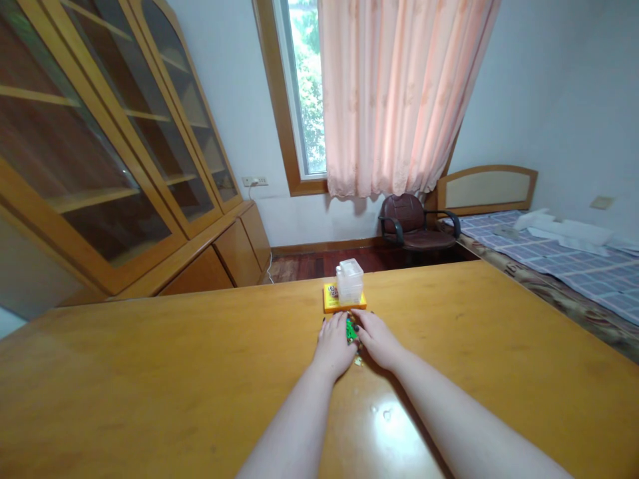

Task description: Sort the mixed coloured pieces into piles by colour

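So, a small green piece [351,330] is being handled out in the middle of the wooden table [150,372], a bit toward its far edge. It's being boxed in from both sides: the left hand [333,347] is being pressed up against its left side and the right hand [378,339] against its right. Both hands are being kept low on the tabletop with the knuckles up. The fingertips are being curled in toward the piece, dark nail polish showing. Honestly, it's too small and too covered to tell whether it's actually being pinched or just touched, so the grip of either hand can't be called. A tiny pale bit [358,360] is being left lying on the wood just on the near side of the green piece, between the two wrists; what it is can't be made out. Just beyond the fingertips, a clear plastic container [349,281] is being carried upright on top of a flat yellow box [329,306], and the box's near edge is being almost touched by the right hand's fingers. Farther back, a dark red office chair [412,223] is being parked under a pink curtain [394,93]. The left wall is being lined by a glass-fronted wooden cabinet [100,133], and the right side is being taken up by a bed [574,259] with a checked cover.
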The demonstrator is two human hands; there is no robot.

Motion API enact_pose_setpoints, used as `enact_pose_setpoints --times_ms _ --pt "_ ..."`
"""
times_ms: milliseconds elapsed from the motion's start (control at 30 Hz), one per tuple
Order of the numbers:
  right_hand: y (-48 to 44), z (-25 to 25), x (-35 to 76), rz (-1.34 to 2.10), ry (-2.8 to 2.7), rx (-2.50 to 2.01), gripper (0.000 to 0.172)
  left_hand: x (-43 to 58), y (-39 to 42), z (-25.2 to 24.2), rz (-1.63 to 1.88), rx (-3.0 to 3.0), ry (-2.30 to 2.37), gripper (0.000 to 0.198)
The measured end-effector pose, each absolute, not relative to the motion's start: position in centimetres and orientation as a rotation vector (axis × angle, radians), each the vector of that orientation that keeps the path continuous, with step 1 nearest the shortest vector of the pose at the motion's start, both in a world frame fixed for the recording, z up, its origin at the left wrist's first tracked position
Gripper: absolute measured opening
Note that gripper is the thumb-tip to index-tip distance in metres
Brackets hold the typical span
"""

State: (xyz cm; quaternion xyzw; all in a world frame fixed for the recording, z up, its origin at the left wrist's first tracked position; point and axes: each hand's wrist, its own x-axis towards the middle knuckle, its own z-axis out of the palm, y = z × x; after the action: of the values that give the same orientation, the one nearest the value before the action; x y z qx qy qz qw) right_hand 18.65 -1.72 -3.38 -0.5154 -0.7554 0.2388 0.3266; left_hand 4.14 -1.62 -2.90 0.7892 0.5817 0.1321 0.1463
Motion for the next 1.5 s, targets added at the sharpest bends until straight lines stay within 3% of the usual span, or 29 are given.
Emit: enact_pose_setpoints --times_ms 167,333,533,767,1367,1500 --pt "-2.0 -2.7 18.3 0.662 -2.099 -1.410 0.052 4.3 -1.4 -3.1 0.301 2.286 1.676 0.063" --pt "-2.0 -3.1 18.5 0.829 -1.850 -1.220 0.041 4.3 -1.5 -3.0 0.393 2.252 1.656 0.057" --pt "-1.5 -4.1 18.2 0.911 -1.501 -1.216 0.044 4.4 -2.2 -2.8 0.300 2.384 1.514 0.080" --pt "-1.6 -5.5 16.4 1.051 -1.380 -1.085 0.047 4.7 -2.0 -3.6 0.248 2.394 1.633 0.075" --pt "-1.2 -4.7 17.7 0.907 -1.213 -1.218 0.048 4.2 -1.7 -3.0 0.334 2.349 1.669 0.062" --pt "-1.2 -4.7 17.3 0.898 -1.291 -1.182 0.048 4.4 -1.8 -2.9 0.292 2.390 1.628 0.068"
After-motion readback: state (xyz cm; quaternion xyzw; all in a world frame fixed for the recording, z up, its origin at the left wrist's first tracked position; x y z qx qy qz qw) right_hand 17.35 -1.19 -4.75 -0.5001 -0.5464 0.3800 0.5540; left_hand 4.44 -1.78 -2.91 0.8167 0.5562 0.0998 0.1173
